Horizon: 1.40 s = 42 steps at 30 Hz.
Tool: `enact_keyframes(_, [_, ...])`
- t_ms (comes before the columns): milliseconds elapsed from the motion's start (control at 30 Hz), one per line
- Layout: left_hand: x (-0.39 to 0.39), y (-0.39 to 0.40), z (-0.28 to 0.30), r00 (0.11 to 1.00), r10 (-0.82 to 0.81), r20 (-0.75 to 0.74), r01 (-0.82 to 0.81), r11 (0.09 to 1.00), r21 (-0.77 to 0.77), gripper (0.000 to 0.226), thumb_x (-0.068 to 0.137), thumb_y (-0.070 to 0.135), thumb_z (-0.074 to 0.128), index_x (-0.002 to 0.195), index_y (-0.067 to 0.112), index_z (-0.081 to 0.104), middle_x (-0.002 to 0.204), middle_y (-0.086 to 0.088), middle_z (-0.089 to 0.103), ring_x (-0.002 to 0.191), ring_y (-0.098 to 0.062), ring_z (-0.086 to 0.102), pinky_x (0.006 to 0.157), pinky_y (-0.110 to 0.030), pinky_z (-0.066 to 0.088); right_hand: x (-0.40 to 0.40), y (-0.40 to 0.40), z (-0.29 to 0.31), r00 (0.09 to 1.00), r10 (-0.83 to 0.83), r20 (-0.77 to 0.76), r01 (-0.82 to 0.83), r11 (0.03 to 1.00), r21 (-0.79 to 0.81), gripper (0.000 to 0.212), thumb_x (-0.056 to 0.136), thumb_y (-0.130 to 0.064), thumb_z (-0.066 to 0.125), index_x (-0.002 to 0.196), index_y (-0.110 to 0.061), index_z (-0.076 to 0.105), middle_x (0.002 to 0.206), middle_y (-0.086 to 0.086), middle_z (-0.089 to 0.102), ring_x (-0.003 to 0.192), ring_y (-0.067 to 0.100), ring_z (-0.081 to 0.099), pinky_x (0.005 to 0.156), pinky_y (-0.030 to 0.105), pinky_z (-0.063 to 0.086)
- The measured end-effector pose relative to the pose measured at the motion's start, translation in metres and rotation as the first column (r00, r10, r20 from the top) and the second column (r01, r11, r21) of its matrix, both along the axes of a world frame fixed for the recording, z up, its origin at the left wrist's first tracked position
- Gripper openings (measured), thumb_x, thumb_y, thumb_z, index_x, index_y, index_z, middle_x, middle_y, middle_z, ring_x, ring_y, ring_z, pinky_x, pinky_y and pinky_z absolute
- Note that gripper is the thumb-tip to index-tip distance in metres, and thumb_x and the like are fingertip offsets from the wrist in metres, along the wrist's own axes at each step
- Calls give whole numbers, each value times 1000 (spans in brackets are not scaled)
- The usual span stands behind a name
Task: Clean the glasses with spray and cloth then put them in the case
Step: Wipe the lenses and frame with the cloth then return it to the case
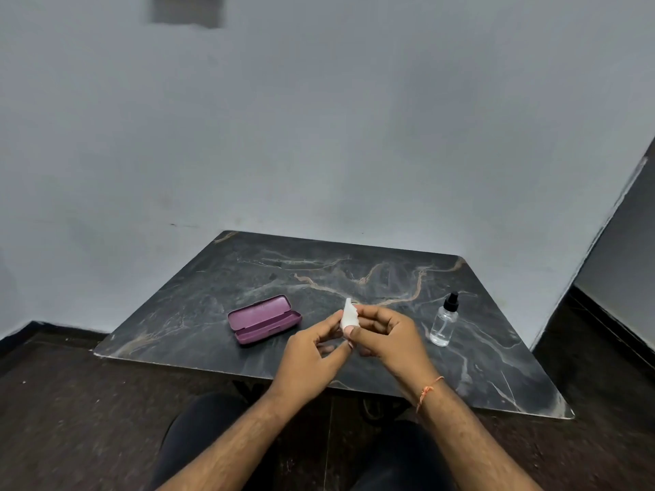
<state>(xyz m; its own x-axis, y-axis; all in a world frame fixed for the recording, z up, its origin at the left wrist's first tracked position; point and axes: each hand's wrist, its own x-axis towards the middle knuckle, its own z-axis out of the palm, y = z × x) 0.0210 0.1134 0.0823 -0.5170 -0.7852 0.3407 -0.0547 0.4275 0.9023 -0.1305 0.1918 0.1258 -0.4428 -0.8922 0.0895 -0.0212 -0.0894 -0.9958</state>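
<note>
Between open case (264, 319) and spray bottle (443, 322), both hands pinch white cloth (348, 316)

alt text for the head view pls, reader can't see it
Both hands, left and right, pinch a small white cloth above a dark marble table. An open purple case lies left of them, a clear spray bottle stands right; no glasses visible.

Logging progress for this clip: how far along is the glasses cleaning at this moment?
Mid-job, it seems. Both the left hand and right hand pinch a small white cloth between them; whether the glasses are inside that grip cannot be told. The spray bottle stands capped on the marble table, apart from the hands. The purple glasses case lies open and looks empty, so casing the glasses is still left.
</note>
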Motion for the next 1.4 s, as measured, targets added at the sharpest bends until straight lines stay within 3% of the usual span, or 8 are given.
enact_keyframes(167, [-1, 5, 4, 999, 17, -44, -15, 999, 48, 48, 105, 13, 75, 147, 35, 66, 117, 44, 74, 118, 15, 70, 94, -3, 51, 1, -1, -3, 999, -44, -20, 44, 999, 1, 18, 89, 0, 84, 102, -12, 79, 83, 7, 82, 69, 10, 71, 56, 24, 53])
enact_keyframes(300, [-2, -4, 10, 996, 24, -83, -14, 992, 125, 39, 109, 14, 68, 139, 40, 71, 123, 31, 79, 119, 6, 74, 103, -21, 58, 1, -11, 0, 998, -46, -42, 45, 999, -17, 11, 91, -4, 84, 91, -15, 82, 81, 7, 83, 70, 8, 74, 53, 22, 53])
enact_keyframes(500, [-8, -21, 18, 992, 16, -126, 17, 967, 254, 40, 115, 9, 56, 120, 44, 74, 108, 29, 83, 110, -1, 80, 82, -19, 64, -4, -24, 4, 997, -69, 16, 69, 997, -20, 7, 92, -7, 83, 88, -13, 84, 85, 11, 82, 75, 15, 71, 55, 25, 54])
enact_keyframes(667, [-10, -33, 16, 978, 39, -204, 28, 949, 314, 34, 114, 11, 57, 130, 34, 76, 127, 10, 83, 119, -7, 78, 84, -22, 64, -11, -32, 4, 994, -32, 101, 32, 999, 8, 4, 93, -7, 81, 94, -4, 84, 97, 20, 82, 83, 22, 72, 57, 25, 55])
enact_keyframes(900, [3, -45, 15, 992, 0, -128, 29, 974, 227, 26, 111, 30, 65, 119, 48, 82, 124, 27, 80, 124, 6, 72, 99, -21, 60, -16, -46, -4, 995, 57, -80, -53, 997, 50, 6, 95, -10, 80, 97, -8, 85, 86, 4, 80, 79, 9, 69, 68, 20, 53])
enact_keyframes(1100, [9, -48, 8, 995, 94, -23, -94, 995, -16, 32, 104, 28, 77, 124, 54, 79, 113, 34, 79, 112, 12, 75, 90, -6, 56, -13, -57, -5, 940, 37, -338, -27, 999, 33, 6, 98, -15, 78, 96, -17, 84, 102, 2, 80, 94, 19, 74, 90, 46, 60])
enact_keyframes(1267, [7, -50, 8, 992, 107, -71, -101, 991, 84, 34, 105, 26, 76, 111, 58, 81, 112, 27, 82, 114, 4, 77, 91, -14, 61, -15, -60, -13, 921, 43, -388, -35, 999, 27, 9, 99, -18, 77, 94, -24, 81, 96, -2, 77, 89, 31, 70, 86, 58, 59])
enact_keyframes(1400, [5, -51, 7, 980, 96, -173, -31, 938, 345, 29, 107, 25, 71, 106, 49, 87, 114, 13, 86, 112, -8, 81, 81, -27, 68, -18, -60, -16, 938, 69, -340, -56, 997, 47, 8, 100, -18, 75, 95, -21, 80, 92, 14, 74, 79, 29, 60, 77, 62, 57])
